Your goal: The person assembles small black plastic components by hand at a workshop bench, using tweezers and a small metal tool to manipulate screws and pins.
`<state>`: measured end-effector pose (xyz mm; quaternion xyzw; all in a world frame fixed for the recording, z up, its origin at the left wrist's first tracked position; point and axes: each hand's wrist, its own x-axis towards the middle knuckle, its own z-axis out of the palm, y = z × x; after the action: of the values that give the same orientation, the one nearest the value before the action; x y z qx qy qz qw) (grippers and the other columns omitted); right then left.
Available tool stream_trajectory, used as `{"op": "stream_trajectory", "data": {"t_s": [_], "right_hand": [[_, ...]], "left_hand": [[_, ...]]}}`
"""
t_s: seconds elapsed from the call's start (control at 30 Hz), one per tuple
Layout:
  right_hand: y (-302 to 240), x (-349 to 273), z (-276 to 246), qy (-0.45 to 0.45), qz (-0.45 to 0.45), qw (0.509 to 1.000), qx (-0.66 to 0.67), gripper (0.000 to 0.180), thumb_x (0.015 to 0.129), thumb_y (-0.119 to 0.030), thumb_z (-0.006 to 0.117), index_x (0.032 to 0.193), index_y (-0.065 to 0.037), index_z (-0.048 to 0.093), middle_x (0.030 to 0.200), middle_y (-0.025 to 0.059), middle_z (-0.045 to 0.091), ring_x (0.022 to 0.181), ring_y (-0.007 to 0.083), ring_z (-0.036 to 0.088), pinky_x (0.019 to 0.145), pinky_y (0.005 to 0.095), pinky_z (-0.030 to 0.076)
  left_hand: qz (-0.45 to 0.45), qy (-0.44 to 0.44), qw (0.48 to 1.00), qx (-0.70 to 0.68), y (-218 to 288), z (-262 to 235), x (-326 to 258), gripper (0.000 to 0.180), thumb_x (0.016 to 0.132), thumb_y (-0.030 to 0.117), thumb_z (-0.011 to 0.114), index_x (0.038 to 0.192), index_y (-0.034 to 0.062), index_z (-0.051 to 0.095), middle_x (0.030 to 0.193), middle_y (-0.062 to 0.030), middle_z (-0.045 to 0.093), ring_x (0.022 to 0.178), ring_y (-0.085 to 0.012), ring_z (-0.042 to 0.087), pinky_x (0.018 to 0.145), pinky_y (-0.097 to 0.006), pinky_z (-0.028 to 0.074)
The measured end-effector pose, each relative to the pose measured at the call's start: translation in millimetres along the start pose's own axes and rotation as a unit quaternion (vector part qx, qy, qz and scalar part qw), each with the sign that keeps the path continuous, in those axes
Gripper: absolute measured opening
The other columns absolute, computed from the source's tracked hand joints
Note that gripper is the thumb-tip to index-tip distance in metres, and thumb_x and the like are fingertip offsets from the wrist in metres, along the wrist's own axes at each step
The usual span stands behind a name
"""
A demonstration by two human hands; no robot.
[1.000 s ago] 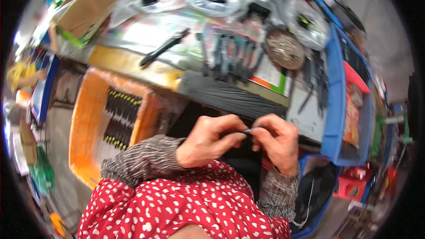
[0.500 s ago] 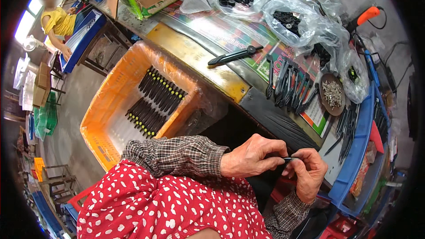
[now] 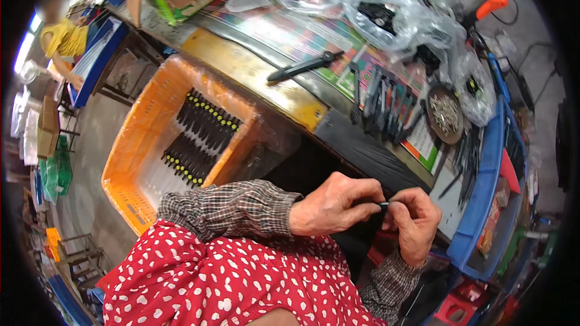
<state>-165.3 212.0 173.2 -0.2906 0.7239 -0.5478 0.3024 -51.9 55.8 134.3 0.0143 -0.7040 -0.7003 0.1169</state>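
In front of my lap, my left hand [image 3: 338, 205] and my right hand [image 3: 415, 222] meet with fingertips pinched. Between them is a small dark piece [image 3: 384, 204], mostly covered by the fingers, so its kind is not clear. On the bench just beyond lies a row of slim black parts [image 3: 386, 105], some with orange or red showing. Beside that row is a round brown dish [image 3: 445, 115] heaped with small metal pieces. Farther left on the bench rests a long black tool-like piece with a rounded end [image 3: 305, 67].
An orange crate [image 3: 136, 172] at left holds rows of black pieces with yellow dots [image 3: 208, 115]. Clear plastic bags [image 3: 377, 15] of black parts stand at the back. A blue bin [image 3: 483, 217] borders the right. Another person in yellow [image 3: 63, 39] sits far left.
The whole view has shifted slightly, moving the bench and crate up and left in the picture. My hands still pinch the small dark piece, and less of it shows between the fingertips.
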Motion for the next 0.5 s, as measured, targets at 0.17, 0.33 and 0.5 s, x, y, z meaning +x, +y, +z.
{"op": "stream_trajectory", "data": {"t_s": [0.17,0.33,0.5], "right_hand": [[-5,4,-3,-0.03,0.023,0.999,0.039,0.008,0.085,0.0,0.06,0.09,0.006,0.059,0.069,0.0048,0.062,0.058,0.0085,0.059,0.05,0.0193,0.044],[8,1,-9,-0.036,-0.013,0.996,0.075,0.012,0.084,0.002,0.062,0.095,0.006,0.06,0.075,0.0059,0.064,0.062,0.0095,0.062,0.051,0.0183,0.046],[7,-1,-8,-0.003,-0.011,0.999,0.053,0.014,0.082,-0.002,0.068,0.093,0.005,0.062,0.075,0.0031,0.064,0.062,0.0087,0.062,0.053,0.0188,0.048]], "left_hand": [[-0.029,-0.006,0.999,-0.018,6,-1,2,0.011,0.087,0.003,0.06,0.097,-0.0031,0.061,0.072,-0.0067,0.063,0.066,-0.0081,0.06,0.057,-0.024,0.048],[-0.035,-0.017,0.999,-0.022,5,3,3,0.01,0.09,0.004,0.057,0.097,-0.0026,0.061,0.071,-0.0025,0.063,0.061,-0.0035,0.054,0.053,-0.02,0.044],[-0.057,-0.012,0.998,-0.013,6,6,4,0.009,0.087,0.004,0.059,0.094,-0.0015,0.06,0.068,-0.0049,0.063,0.059,-0.007,0.058,0.053,-0.022,0.046]]}}
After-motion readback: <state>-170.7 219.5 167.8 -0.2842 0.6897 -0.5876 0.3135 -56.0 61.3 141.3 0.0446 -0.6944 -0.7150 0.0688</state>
